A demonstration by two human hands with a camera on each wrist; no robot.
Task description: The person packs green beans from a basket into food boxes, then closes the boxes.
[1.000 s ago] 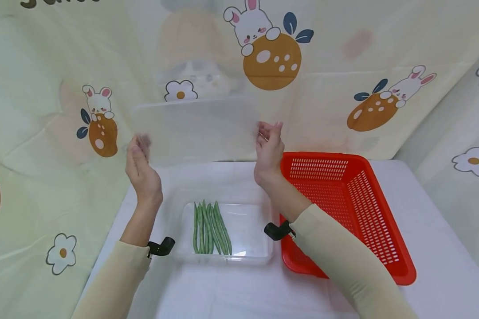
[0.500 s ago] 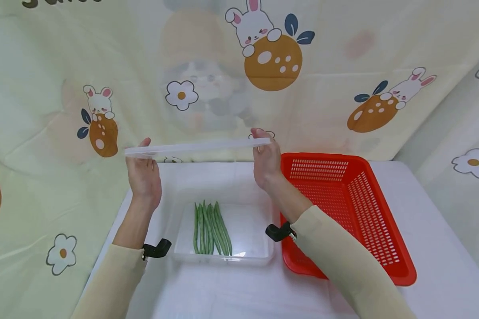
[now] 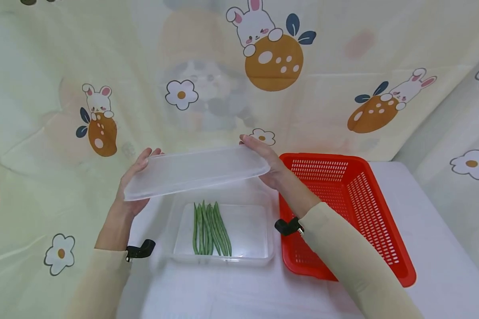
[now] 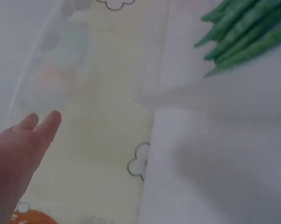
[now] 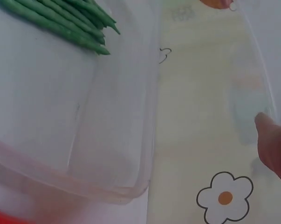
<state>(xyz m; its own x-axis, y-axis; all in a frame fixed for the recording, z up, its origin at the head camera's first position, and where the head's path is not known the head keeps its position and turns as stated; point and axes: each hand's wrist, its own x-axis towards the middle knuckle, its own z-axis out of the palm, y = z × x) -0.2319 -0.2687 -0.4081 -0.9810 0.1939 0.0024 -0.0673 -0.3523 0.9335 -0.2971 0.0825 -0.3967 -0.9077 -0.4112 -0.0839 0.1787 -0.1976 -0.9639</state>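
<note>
A translucent white plastic lid [image 3: 195, 170] hangs tilted above the back of a clear plastic container [image 3: 223, 260]. My left hand [image 3: 128, 178] grips its left end and my right hand [image 3: 270, 160] its right end. Several green beans [image 3: 209, 230] lie side by side in the left half of the container. The left wrist view catches part of the left hand [image 4: 19, 154] by the lid's edge, with bean tips at upper right. In the right wrist view, a finger of the right hand [image 5: 275, 147] meets the lid's edge [image 5: 266, 70]; the container's corner shows below the beans.
A red perforated plastic basket [image 3: 383, 230] stands right of the container, partly behind the right forearm. A white cloth [image 3: 207, 292] covers the table. Behind hangs a cream cloth [image 3: 323, 115] printed with rabbits and flowers. Each wrist wears a black camera [image 3: 141, 249].
The lid has turned from upright through edge-on to showing its upper face, and has come lower and nearer over the container. Both hands have moved down with it. The beans and basket stay put.
</note>
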